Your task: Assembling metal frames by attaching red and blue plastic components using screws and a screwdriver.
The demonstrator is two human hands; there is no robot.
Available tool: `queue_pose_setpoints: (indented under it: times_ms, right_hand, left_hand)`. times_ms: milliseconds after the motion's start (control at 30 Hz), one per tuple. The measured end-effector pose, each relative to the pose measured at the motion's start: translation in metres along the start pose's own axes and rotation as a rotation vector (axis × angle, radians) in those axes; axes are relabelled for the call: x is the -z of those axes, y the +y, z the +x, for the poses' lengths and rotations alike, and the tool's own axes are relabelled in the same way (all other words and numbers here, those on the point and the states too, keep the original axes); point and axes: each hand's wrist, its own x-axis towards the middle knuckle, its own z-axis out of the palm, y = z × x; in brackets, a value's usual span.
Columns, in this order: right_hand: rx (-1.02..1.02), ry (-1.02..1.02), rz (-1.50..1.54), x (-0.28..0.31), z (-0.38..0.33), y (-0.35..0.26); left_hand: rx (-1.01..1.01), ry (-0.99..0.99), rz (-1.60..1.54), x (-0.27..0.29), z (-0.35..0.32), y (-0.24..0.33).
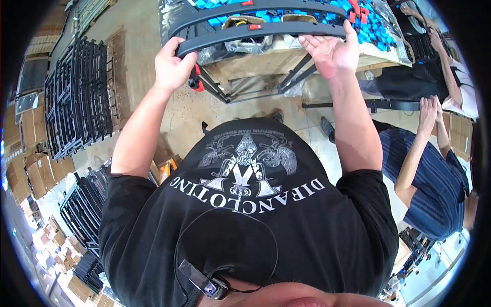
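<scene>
A black frame (220,37) with two long, slightly bowed bars spans the far side of the view, with a small red clip (255,27) midway on the nearer bar. My left hand (174,66) is closed round the left end of this frame, thumb on the near side. At the opposite end, my right hand (335,55) holds the frame with the palm turned up, thumb against the corner and fingers reaching along beneath the bar. Behind it, the table is strewn with blue plastic pieces (376,36) and some red plastic pieces (359,13).
The table edge (240,66) runs below the frame, above black metal legs (302,74). Stacked black frames (79,97) stand at left, near cardboard boxes (43,171). At right, a person in a striped shirt (429,189) holds a long black bar (378,105); another person works beyond.
</scene>
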Motion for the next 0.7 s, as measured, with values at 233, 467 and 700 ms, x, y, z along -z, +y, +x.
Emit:
queue_pose_setpoints:
  times_ms: [233,467,700]
  right_hand:
    - [-0.308,-0.223,-0.260,0.036,0.015,-0.036]
    - [-0.316,-0.160,-1.205,0.073,0.033,0.069]
    - [0.303,-0.193,-1.797,0.013,0.156,0.192]
  left_hand:
    - [-0.222,0.255,0.392,-0.003,0.004,0.000]
    - [-0.338,0.428,0.383,0.003,-0.025,0.003]
    - [-0.290,0.274,0.433,-0.004,-0.106,0.010]
